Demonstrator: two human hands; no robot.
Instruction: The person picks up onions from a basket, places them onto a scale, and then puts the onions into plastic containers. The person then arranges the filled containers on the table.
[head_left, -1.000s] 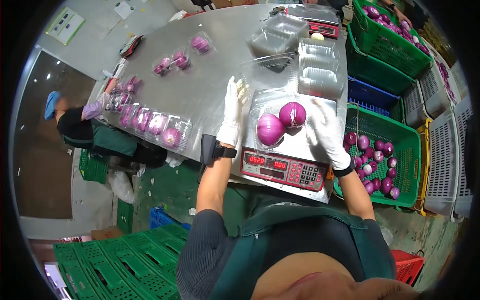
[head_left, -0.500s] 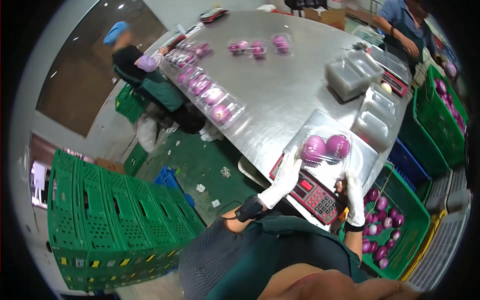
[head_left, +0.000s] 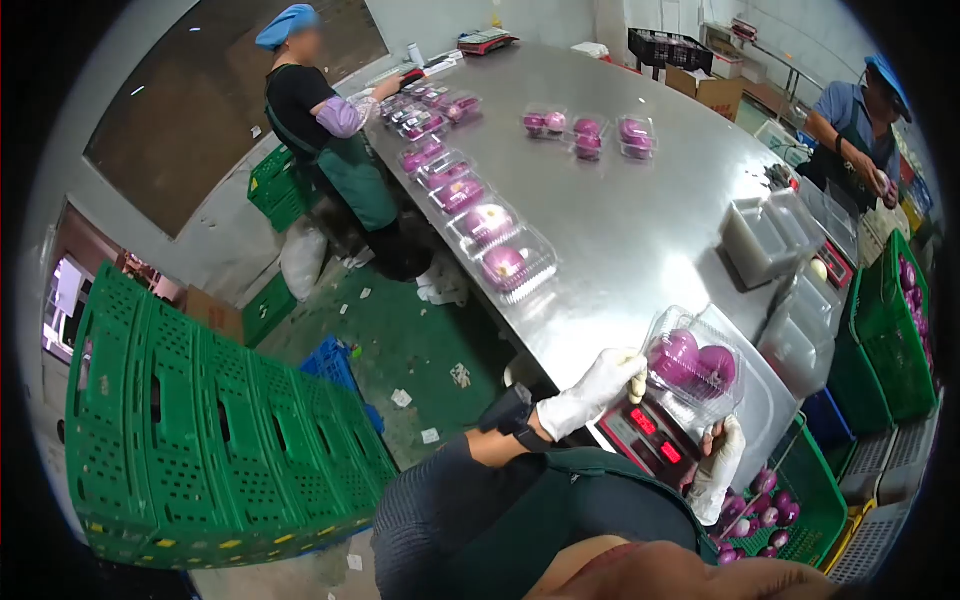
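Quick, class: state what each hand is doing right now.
Left hand: closed on the plastic box of onions.
Right hand: holding the same box from below.

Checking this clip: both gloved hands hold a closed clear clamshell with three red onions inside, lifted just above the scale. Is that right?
Not quite. The head view shows two red onions in the clear clamshell, not three. The rest stands: the left hand and right hand, both gloved, hold it closed above the scale.

Surface (head_left: 640,230): brushed metal, dull sheen. Clamshell box (head_left: 695,362): clear glossy plastic. Red onions (head_left: 676,356): smooth, shiny skins. Both hands, left hand (head_left: 598,385) and right hand (head_left: 722,468): white matt gloves. Crates (head_left: 200,430): green perforated plastic.
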